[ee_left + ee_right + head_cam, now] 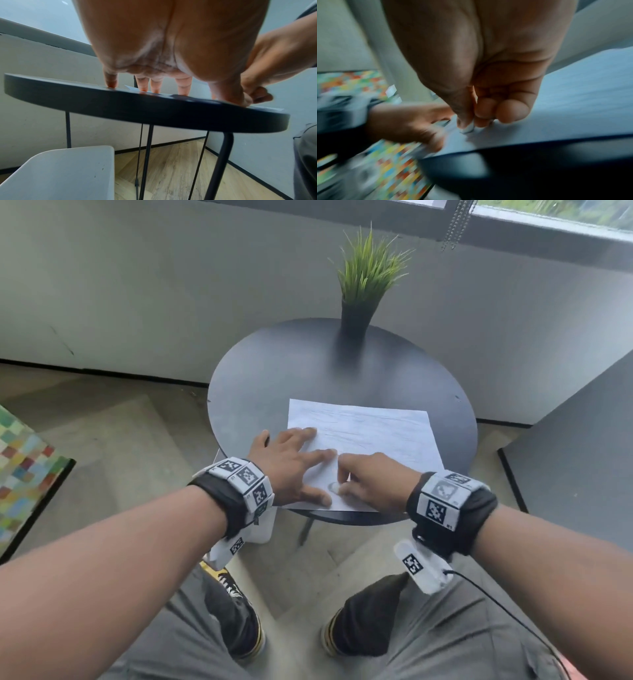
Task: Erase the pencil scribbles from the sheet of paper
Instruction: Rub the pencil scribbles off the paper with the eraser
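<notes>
A white sheet of paper [370,436] with faint pencil marks lies on the round black table [274,378], near its front edge. My left hand [291,463] lies flat on the sheet's left part, fingers spread and straight, pressing it down. My right hand [370,481] pinches a small white eraser [334,489] against the paper by a grey scribble [331,485] at the near left corner. The right wrist view, blurred, has the eraser [468,128] between thumb and fingertips on the sheet [573,105]. In the left wrist view the left fingertips [155,88] press on the tabletop [154,111].
A black vase with a green grass plant [363,285] stands at the table's far edge. A white stool [60,173] sits under the table's left side. A colourful checkered cushion [20,460] is at far left. A grey cabinet [582,467] stands to the right.
</notes>
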A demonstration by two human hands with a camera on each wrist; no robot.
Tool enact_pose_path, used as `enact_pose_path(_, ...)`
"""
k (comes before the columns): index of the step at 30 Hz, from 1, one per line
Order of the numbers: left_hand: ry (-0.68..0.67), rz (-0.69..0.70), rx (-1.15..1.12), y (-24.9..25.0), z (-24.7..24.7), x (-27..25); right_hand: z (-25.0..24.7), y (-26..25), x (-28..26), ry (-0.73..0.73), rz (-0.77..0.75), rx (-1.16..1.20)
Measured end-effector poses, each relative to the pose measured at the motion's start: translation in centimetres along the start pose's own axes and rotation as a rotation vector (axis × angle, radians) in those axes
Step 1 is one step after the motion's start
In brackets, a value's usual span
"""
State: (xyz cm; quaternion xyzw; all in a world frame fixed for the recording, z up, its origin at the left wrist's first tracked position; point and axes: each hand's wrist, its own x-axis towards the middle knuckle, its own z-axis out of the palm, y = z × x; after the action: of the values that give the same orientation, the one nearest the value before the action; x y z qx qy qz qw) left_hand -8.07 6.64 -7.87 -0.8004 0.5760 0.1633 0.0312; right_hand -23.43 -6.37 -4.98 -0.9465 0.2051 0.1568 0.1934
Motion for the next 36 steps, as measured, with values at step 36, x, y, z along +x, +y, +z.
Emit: enact_pose_path(36, -0.041, -0.046, 0.042, 1.4, 0.5, -0.9, -1.4, 2.7, -0.1, 0.211, 0.101, 0.006)
